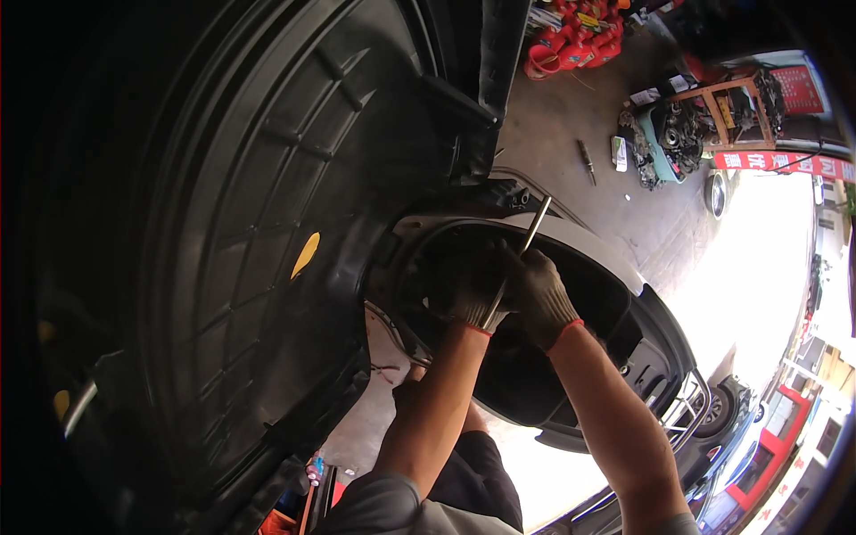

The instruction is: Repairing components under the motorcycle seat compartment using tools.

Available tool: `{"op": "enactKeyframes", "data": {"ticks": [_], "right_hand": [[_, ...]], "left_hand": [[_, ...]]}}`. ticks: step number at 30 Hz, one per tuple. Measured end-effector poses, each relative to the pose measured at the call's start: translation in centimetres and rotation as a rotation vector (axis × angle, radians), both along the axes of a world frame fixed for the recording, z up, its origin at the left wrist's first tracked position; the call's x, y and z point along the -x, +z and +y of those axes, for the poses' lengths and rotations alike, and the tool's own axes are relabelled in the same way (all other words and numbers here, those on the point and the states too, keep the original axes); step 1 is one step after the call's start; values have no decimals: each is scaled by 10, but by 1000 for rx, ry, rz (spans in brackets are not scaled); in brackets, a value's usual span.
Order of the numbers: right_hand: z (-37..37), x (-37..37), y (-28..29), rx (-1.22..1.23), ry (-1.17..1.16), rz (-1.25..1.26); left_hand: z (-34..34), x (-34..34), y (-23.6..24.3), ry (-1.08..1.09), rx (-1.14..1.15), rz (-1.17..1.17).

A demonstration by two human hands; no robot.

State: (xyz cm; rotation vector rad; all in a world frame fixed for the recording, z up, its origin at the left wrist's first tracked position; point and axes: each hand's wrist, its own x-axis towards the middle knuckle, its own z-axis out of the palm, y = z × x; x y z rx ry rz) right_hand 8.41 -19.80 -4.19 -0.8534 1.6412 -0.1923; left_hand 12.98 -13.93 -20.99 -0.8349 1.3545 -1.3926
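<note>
Both my hands wear grey knitted gloves with red cuffs and reach into a dark, oval under-seat compartment of a scooter (571, 267). A straight metal rod (538, 223) slants across them, its upper end sticking out past the compartment's rim. My right hand (542, 290) is closed round the rod. Deeper in shadow, my left hand (477, 290) is close beside the right, by the rod's lower end. Its fingers are too dark to make out, and so is whatever lies under them.
A large black ribbed seat underside (285, 178) rises at the left, with a yellow sticker (305, 256). Red containers (575, 45) and a teal bin of parts (660, 143) stand on the floor beyond. A metal rack (691, 406) is at the scooter's right end.
</note>
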Motion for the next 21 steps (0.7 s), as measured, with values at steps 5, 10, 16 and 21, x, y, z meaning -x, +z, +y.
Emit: {"op": "enactKeyframes", "data": {"ticks": [5, 10, 16, 21], "right_hand": [[0, 29, 22, 720, 1149, 215], [-18, -2, 48, 610, 1142, 197], [-27, 2, 42, 786, 1138, 512], [-28, 1, 53, 537, 1071, 736]], "left_hand": [[-19, -1, 1, -67, 291, -697], [-12, 10, -7, -73, 317, -1564], [-30, 2, 39, -546, -96, -1383], [-22, -19, 46, -422, 3, -884]]}}
